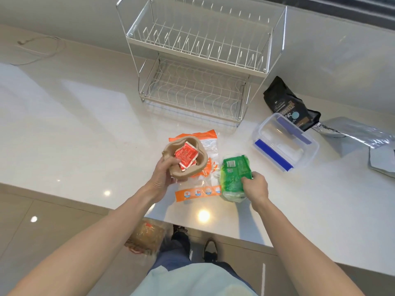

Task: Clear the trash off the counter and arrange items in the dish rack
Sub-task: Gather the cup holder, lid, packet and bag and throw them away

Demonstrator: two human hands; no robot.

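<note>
Left hand grips the brown pulp cup carrier holding red sauce packets; right hand pinches the green wrapper on the near tabletop. Best lift both together, carrier level; 2-tier dish rack stands empty far behind

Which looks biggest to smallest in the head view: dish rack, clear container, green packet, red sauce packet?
1. dish rack
2. clear container
3. green packet, in the right hand; nearer the camera, so its gap to the container is unsure
4. red sauce packet
</note>
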